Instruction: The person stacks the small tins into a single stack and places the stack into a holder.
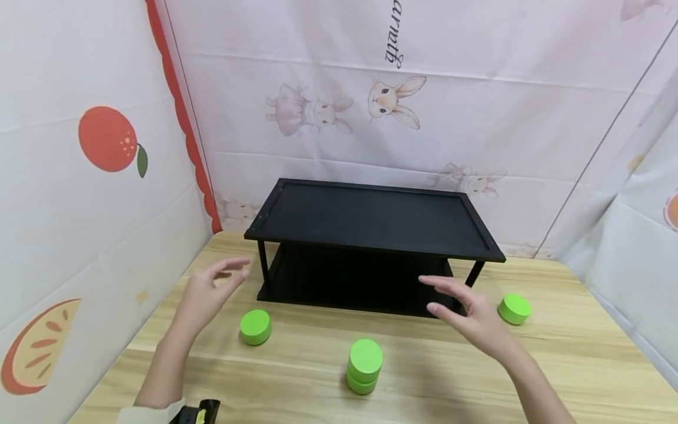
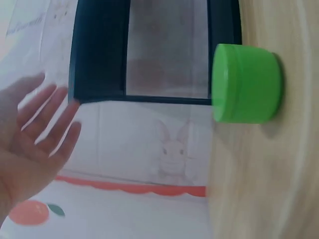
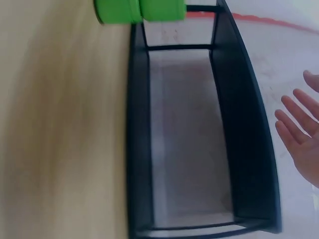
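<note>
My left hand (image 1: 203,297) is raised at the left front corner of the black two-tier shelf (image 1: 371,218), fingers loosely bent and holding nothing. Below it on the table stands a green round block (image 1: 256,327). On the other side, my right hand (image 1: 474,318) hovers before the shelf's right front part, thumb and fingers apart with nothing between them. A third green block (image 1: 514,309) lies just beyond that hand, to its right. Two green round pieces stacked one on the other (image 1: 365,360) stand front and centre between my forearms. Both wrist views show the fingers spread.
The wooden table (image 1: 424,377) carries the shelf near its back edge. Behind hangs a pale cloth (image 1: 339,141) printed with rabbits, and a white cloth with fruit prints (image 1: 106,141) closes off the left side. A dark band (image 1: 196,412) is on the left wrist.
</note>
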`<action>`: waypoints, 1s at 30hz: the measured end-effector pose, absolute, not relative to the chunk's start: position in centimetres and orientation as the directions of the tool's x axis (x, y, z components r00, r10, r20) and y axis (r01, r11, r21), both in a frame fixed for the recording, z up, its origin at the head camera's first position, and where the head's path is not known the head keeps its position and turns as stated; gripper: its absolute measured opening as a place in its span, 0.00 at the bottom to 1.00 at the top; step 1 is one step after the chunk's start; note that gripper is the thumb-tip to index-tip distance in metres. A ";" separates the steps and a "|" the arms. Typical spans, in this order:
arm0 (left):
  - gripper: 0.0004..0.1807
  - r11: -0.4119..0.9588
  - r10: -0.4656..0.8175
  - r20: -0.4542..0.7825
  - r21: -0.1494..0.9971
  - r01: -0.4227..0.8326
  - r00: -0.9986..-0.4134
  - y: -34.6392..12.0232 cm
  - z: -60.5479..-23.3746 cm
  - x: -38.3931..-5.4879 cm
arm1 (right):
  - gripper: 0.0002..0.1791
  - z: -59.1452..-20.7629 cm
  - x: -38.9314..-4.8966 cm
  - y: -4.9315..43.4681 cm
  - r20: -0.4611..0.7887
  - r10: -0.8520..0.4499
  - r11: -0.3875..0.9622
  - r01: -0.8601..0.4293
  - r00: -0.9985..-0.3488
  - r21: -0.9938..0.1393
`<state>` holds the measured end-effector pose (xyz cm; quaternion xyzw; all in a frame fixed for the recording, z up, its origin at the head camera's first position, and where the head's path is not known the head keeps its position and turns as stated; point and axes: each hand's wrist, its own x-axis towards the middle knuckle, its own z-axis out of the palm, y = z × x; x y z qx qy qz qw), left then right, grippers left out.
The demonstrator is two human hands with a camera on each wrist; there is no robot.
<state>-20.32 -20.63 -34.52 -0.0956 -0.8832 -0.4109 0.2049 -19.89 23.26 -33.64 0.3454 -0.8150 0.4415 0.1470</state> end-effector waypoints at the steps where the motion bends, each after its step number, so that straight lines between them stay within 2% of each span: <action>1: 0.20 0.631 0.028 0.398 0.704 0.326 -0.917 -20.8 -34.9 -20.1 | 0.24 -34.1 -19.8 23.0 0.517 -0.447 0.353 -0.675 -0.730 -0.648; 6: 0.22 0.576 0.181 0.247 0.757 0.307 -0.952 -22.0 -37.3 -20.0 | 0.23 -36.1 -19.7 21.9 0.394 -0.501 0.312 -0.585 -0.771 -0.748; 13: 0.26 0.512 0.278 0.104 0.825 0.239 -0.955 -22.9 -40.0 -20.2 | 0.25 -38.3 -19.9 20.8 0.285 -0.593 0.293 -0.532 -0.753 -0.795; 30: 0.35 0.362 0.368 0.083 0.905 0.225 -0.926 -23.4 -42.6 -20.6 | 0.31 -41.5 -20.8 19.6 0.130 -0.731 0.244 -0.435 -0.670 -0.867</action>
